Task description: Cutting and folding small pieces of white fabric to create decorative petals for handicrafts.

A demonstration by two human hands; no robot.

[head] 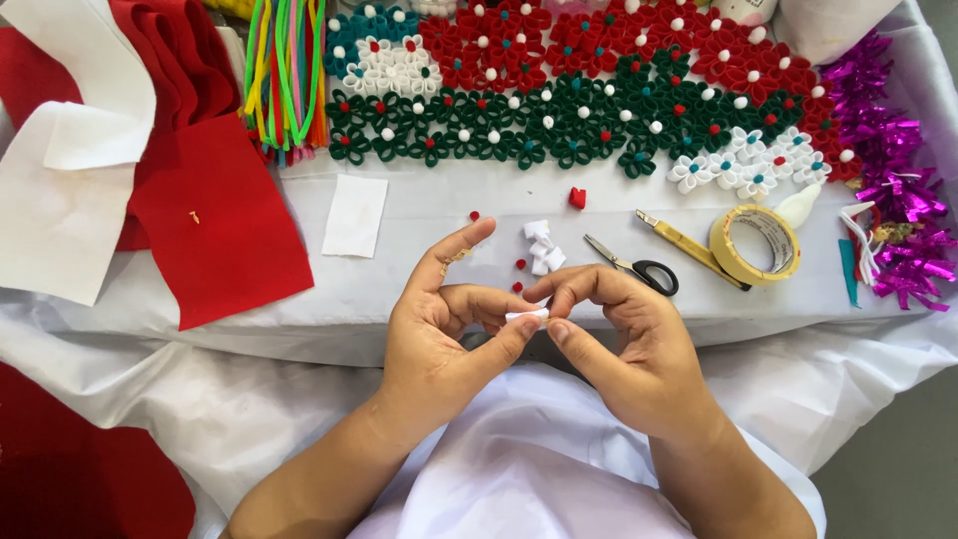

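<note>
My left hand (439,329) and my right hand (624,334) meet in front of me and pinch one small folded strip of white felt (526,316) between thumbs and fingers. The left index finger points up and away from the strip. Just beyond the hands, on the white cloth, lie several folded white felt petals (542,246) and a few small red pompoms (520,264). A little red felt piece (577,198) sits farther back.
Black-handled scissors (639,268), a yellow utility knife (684,245), a roll of tape (754,245) and a glue bottle (798,207) lie to the right. Rows of felt flowers (579,90) fill the back. Red felt (215,215), white felt (60,200), pipe cleaners (284,75) left; magenta tinsel (898,190) right.
</note>
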